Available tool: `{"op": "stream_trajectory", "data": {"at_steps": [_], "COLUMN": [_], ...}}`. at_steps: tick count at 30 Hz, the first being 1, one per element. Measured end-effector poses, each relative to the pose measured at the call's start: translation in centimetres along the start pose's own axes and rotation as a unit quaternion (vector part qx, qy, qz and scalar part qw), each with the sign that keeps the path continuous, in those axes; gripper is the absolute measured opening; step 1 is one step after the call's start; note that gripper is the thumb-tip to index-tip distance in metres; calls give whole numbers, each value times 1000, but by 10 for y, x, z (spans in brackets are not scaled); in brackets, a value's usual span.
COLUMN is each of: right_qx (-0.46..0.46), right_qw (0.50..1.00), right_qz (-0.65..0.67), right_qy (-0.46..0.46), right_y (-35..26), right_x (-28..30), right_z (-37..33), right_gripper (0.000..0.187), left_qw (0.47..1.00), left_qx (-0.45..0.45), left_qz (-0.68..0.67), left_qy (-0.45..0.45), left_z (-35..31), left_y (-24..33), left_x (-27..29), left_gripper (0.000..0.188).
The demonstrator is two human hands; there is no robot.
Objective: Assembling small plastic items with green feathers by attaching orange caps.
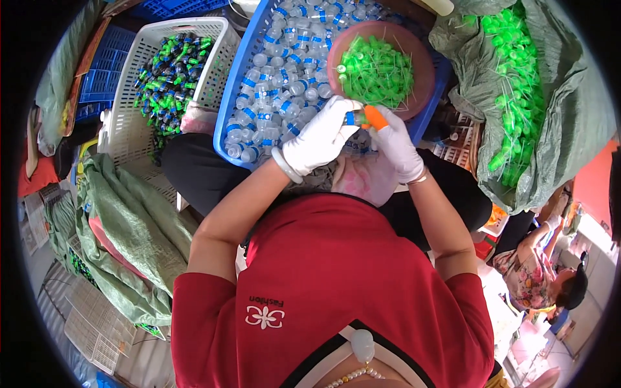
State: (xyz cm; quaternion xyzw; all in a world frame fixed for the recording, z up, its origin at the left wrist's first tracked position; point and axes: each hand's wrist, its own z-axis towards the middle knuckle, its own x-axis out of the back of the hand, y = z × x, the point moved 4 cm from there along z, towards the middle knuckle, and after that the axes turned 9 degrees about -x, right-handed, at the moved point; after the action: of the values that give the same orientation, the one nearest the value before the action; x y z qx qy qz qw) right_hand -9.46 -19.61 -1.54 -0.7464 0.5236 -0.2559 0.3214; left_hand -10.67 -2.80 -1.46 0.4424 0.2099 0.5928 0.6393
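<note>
Currently, one bottle between your hands

Your left hand [323,134] is clamped on a small bottle [352,119] at the frame's upper centre; your right hand [394,145] pinches its greenish end. That piece looks midway, and plenty seems left: clear bottles [265,97] beyond counting fill one blue crate [235,83], and countless green pieces [375,71] fill one pink bowl [424,71], both top centre. Dark-and-green bottles [171,84], perhaps finished, too many to count, heap in one white basket [223,58], upper left.
</note>
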Motion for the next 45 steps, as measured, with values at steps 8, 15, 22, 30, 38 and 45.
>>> {"op": "stream_trajectory", "data": {"at_steps": [8, 15, 22, 30, 38, 45], "right_qx": [370, 176, 250, 364, 518, 427], "right_qw": [863, 781, 788, 829, 789, 794], "right_qz": [-306, -553, -500, -300, -125, -246], "right_qy": [159, 230, 257, 302, 307, 356], "right_y": [-46, -61, -40, -118, -175, -170], "right_x": [10, -11, 22, 25, 24, 32], "right_z": [67, 116, 100, 7, -47, -36], "right_gripper": [24, 39, 31, 26, 28, 30], "left_qw": [804, 855, 799, 984, 964, 955], "left_qx": [175, 105, 125, 78, 92, 84], "left_qz": [561, 505, 549, -112, -186, -211], "left_qy": [87, -46, -212, 116, 166, 188], "left_z": [-15, -5, -1, 94, 125, 129], "left_y": [14, -54, -92, -45, -48, -49], "left_x": [158, 101, 85, 69, 57, 57], "left_gripper": [37, 41, 44, 51, 50, 42]}}
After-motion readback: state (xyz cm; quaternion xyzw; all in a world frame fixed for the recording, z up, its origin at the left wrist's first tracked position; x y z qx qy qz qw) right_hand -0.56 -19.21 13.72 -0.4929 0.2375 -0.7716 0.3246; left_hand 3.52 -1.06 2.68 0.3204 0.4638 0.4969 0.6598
